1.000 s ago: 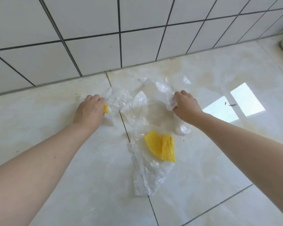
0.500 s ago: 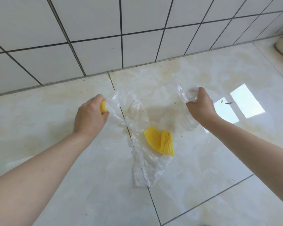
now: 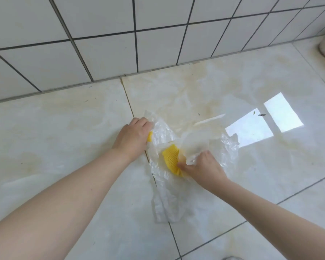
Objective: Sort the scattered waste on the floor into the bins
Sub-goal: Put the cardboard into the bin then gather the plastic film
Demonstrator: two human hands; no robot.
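The left hand point(image 3: 132, 136) has its grip curled tight round a small yellow piece point(image 3: 149, 136) and, by the look of it, the upper left corner of the clear plastic sheet point(image 3: 210, 143); only a sliver of yellow shows past the knuckles. The right hand point(image 3: 201, 167), just right of centre, has its grip closed on a bunched fold of the same sheet, with its fingertips touching or pinching the edge of the yellow mesh point(image 3: 172, 159); which, I cannot tell. Both hands seem to hold the sheet so that it folds over the mesh and all the waste can be lifted as one bundle.

The sheet lies crumpled on the floor point(image 3: 64, 128) in mid-frame, its tail trailing toward the lower centre. The tiled wall point(image 3: 101, 53) fills the top. No bins are in view.
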